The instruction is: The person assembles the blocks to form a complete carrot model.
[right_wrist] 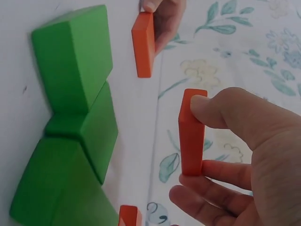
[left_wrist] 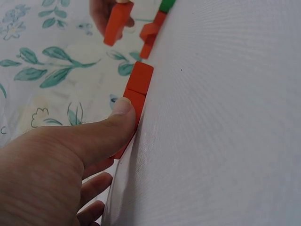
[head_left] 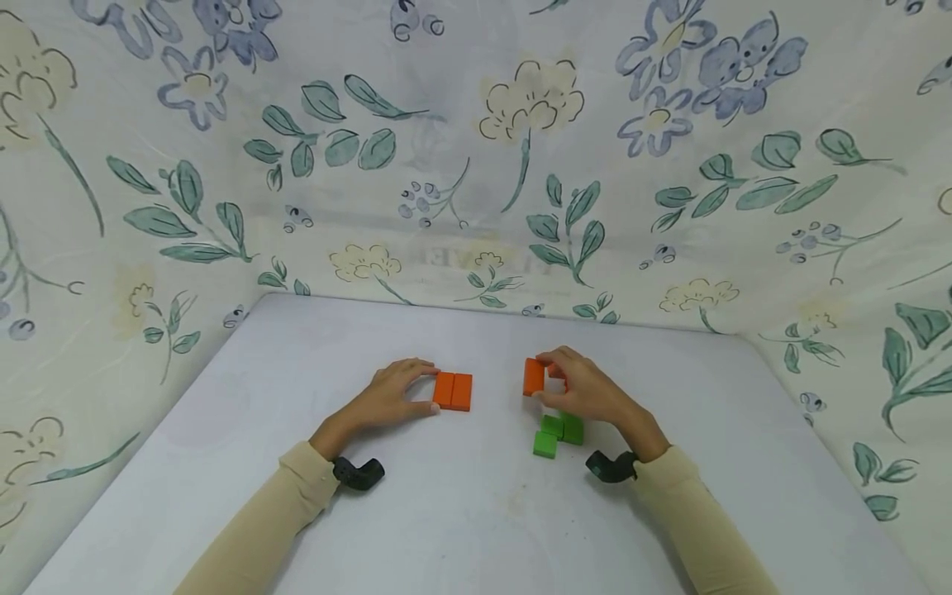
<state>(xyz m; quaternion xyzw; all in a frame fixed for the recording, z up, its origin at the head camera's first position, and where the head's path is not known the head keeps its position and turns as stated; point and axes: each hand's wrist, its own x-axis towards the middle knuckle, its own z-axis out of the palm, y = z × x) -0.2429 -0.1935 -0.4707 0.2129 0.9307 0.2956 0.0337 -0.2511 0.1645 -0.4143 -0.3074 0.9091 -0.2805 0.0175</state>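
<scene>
Two orange blocks lie side by side on the table; my left hand (head_left: pixel 390 395) pinches the left one (head_left: pixel 444 390) by its near and far ends, and the right one (head_left: pixel 462 392) touches it. Thumb and fingers of my right hand (head_left: pixel 586 388) grip a separate orange block (right_wrist: pixel 192 136) at its two ends, held above the table. More orange (head_left: pixel 556 370) shows partly behind that hand, on the table in the left wrist view. Close to my right wrist sit several green blocks (head_left: pixel 571 429), grouped together.
A white table (head_left: pixel 476 512) spreads under both arms. Floral cloth (head_left: pixel 446 182) hangs behind its far edge and along the sides. Each wrist carries a dark curved camera mount, left (head_left: pixel 359 473) and right (head_left: pixel 611 467).
</scene>
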